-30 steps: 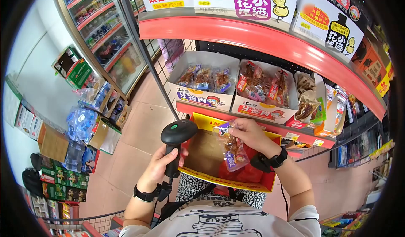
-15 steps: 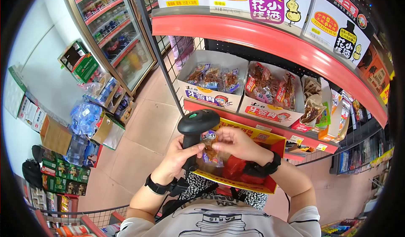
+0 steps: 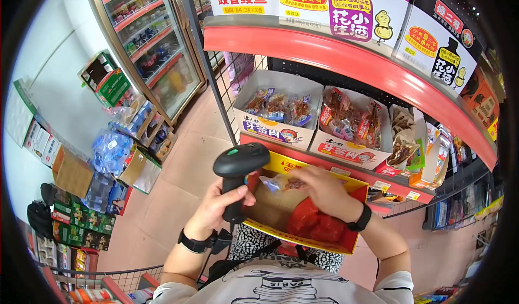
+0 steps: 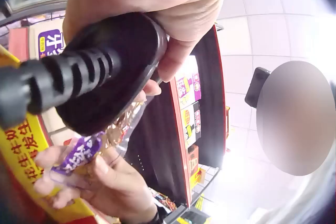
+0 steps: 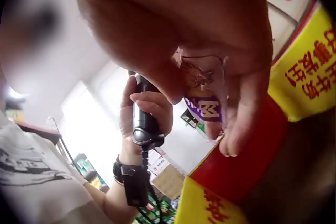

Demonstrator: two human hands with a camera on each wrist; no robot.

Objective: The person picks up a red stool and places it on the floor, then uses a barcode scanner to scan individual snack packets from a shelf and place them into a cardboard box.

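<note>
Packet [image 3: 282,184] drops away from the scanner [image 3: 238,162] and now lies low over the yellow box [image 3: 292,238], pinched by your right grip [image 3: 324,189]. Your left grip [image 3: 219,209] wraps the scanner's handle, its head just beside the packet.

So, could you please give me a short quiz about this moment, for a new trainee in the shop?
1. Multiple choice: what does the left hand grip? A) a drinks bottle B) a black barcode scanner C) a pen
2. True or false: the right hand holds the snack packet up at the top shelf.
3. Fill in: the packet is held at the open ___ box, which has red packs inside.

Key: 1 B; 2 false, it is down at the box; 3 yellow.
</note>
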